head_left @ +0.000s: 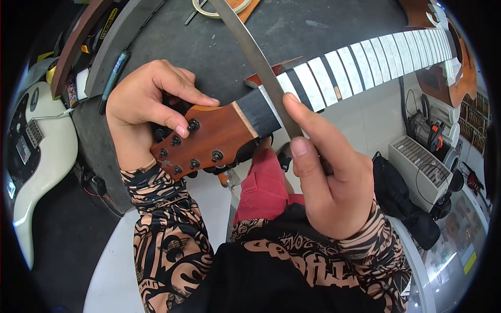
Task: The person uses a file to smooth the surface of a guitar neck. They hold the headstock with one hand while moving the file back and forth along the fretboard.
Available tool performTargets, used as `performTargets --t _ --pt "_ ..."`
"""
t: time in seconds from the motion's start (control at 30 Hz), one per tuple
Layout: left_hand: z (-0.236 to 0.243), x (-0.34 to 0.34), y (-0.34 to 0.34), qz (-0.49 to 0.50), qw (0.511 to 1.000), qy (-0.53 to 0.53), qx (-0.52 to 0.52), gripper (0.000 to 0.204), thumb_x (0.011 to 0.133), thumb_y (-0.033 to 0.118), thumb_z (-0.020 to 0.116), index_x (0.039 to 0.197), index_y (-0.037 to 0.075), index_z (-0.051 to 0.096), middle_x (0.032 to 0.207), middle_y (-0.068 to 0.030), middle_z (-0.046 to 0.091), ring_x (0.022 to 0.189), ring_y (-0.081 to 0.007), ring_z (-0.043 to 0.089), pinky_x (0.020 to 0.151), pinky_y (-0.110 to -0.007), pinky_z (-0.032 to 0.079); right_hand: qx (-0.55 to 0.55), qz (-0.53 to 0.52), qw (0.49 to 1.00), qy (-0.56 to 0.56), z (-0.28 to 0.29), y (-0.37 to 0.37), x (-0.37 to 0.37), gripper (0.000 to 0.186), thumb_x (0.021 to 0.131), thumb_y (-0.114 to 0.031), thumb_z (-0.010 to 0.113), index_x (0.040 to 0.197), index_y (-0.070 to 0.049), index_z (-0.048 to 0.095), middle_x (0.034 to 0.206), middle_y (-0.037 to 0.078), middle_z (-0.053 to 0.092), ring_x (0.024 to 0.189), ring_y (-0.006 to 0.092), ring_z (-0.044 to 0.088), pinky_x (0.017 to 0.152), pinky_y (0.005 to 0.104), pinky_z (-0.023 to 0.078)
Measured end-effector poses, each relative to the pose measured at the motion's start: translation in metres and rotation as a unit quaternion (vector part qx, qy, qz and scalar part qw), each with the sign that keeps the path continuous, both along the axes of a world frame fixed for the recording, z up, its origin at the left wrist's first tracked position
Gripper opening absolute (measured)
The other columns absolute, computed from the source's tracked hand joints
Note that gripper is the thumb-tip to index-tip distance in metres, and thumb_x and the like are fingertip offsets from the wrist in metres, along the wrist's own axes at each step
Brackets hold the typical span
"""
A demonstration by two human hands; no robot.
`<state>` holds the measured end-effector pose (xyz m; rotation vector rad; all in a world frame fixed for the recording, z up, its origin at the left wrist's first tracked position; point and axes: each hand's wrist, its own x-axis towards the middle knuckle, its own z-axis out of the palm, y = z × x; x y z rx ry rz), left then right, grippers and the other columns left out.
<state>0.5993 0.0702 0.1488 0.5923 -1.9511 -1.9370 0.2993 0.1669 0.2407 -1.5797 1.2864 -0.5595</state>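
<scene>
Right hand (334, 177) pinches one end of a file (259, 58) between thumb and forefinger, the long dark strip slanting across a guitar's neck (370, 63) beside the headstock-end black band (262, 112). Whether metal meets fret cannot be told from above. With only the near end held and the far end reaching over the tabletop (203, 47), the file could tip or skid, scoring the band or the pale nut (243, 119). White tape (322, 81) stripes the neck; a stray edge could lift it and scratch the wood beneath.

Left hand (143, 99) clasps the headstock (224, 128), thumb on its face near a tuning post (193, 124), other fingers partly hidden. Should that grip slacken, the neck might roll or shift on the reddish support (292, 64) just beneath. Farther out, the guitar's brown body (462, 81) sits at upper right; a pale guitar (49, 135) at far left appears well clear of any slip.
</scene>
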Motion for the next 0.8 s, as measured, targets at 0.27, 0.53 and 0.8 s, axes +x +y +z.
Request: performTargets --t 0.27,0.53,0.8 --pt "0.003 -0.010 -0.001 0.002 1.000 0.006 0.003 0.062 0.056 0.028 0.091 0.108 -0.001 0.073 0.079 -0.0113 0.073 0.061 -0.0154 0.049 0.057 -0.030 0.038 -0.057 0.003 0.998 0.026 -0.006 0.127 -0.094 0.050 0.074 0.011 0.066 0.123 0.001 0.063 0.066 0.009 0.058 0.051 0.0228 0.058 0.048 0.0311 0.045" --pt "-0.001 -0.011 0.000 0.002 1.000 0.005 0.000 0.061 0.057 0.030 0.090 0.108 -0.001 0.074 0.079 -0.0117 0.073 0.061 -0.0164 0.049 0.057 -0.030 0.038 -0.036 -0.009 0.999 0.013 -0.002 0.051 -0.038 0.052 0.079 0.010 0.064 0.130 -0.001 0.060 0.070 0.010 0.060 0.053 0.0209 0.056 0.051 0.0300 0.046" --pt "-0.001 -0.006 0.002 0.005 1.000 -0.001 -0.005 0.062 0.057 0.030 0.090 0.108 -0.001 0.073 0.074 -0.0100 0.070 0.061 -0.0148 0.048 0.055 -0.030 0.036 0.089 -0.073 0.985 -0.126 0.007 -0.005 -0.016 0.043 0.101 -0.002 0.044 0.143 0.007 0.039 0.063 0.000 0.053 0.051 0.0014 0.043 0.048 0.0174 0.031"
